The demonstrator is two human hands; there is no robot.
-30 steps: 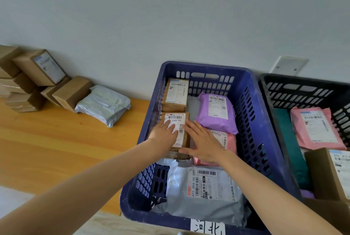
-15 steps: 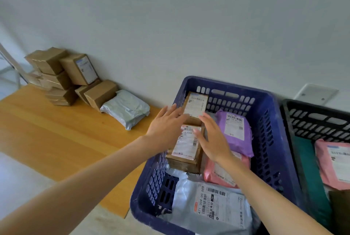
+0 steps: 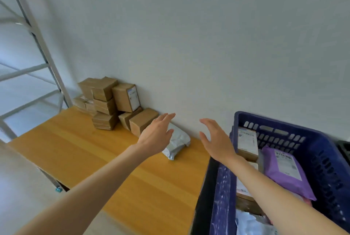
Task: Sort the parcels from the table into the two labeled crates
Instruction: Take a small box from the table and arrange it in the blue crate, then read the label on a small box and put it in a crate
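Soft even daylight, faint shadows, slight motion blur, wide-angle bending at edges

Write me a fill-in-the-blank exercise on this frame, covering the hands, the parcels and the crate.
1. The left hand and the right hand are both open and hold ____.
2. The purple mailer lies inside the ____ crate.
3. The grey mailer on the table is partly hidden behind the ____ hand.
4. The cardboard boxes are stacked against the ____.
Missing words: nothing; blue; left; wall.
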